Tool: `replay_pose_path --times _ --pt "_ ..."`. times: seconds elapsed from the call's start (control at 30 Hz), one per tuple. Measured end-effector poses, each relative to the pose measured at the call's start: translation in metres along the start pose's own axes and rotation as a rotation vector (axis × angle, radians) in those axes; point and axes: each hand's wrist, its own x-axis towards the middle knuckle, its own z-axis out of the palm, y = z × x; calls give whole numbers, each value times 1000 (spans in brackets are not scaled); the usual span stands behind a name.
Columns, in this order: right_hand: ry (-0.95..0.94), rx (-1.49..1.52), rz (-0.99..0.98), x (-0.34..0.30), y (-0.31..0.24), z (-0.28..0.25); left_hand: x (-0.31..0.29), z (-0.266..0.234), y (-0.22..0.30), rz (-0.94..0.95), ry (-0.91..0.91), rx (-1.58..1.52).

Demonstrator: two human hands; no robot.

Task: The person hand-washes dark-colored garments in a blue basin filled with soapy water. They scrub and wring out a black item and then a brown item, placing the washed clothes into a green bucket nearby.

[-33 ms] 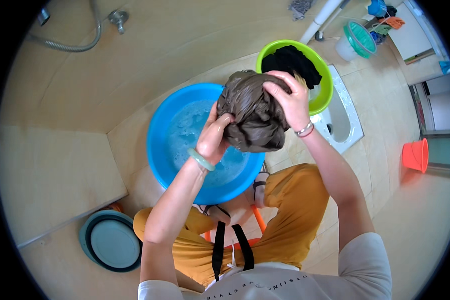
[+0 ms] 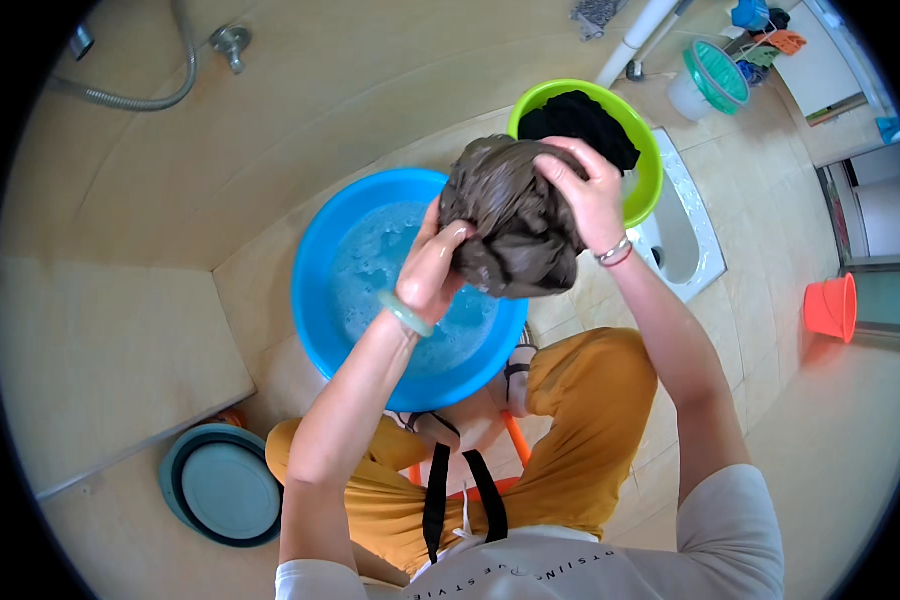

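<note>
Between my two hands is a wet, dark brown bundle of cloth (image 2: 510, 215), balled up so that I cannot tell what kind of garment it is. My left hand (image 2: 435, 262) grips its left side, thumb pressed on the front. On the upper right, my right hand (image 2: 592, 200) curls over the folds. The bundle is held up above the right side of a large blue basin (image 2: 313, 250), which contains soapy, foamy water (image 2: 370, 255). Just beyond my right hand stands a lime-green basin (image 2: 652, 175) with black cloth (image 2: 582, 125) in it.
A white squat toilet (image 2: 705, 240) is set in the tiled floor at right. Farther off stand a lined bin (image 2: 688, 97) and an orange-red bucket (image 2: 828, 308). Grey-green basins (image 2: 175, 480) lie at lower left. A shower hose (image 2: 185, 70) hangs on the wall.
The brown bundle and both hands have shifted very slightly up and to the right, with the folds turned a little. My grip stays the same.
</note>
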Motion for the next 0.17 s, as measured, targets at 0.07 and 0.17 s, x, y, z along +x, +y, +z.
replay_pose_path --times 0.07,0.17 --pt "89 -48 -30 21 18 -37 31 29 -2 22 -23 119" --pt "108 72 19 39 53 -80 85 53 -25 13 -150 56"
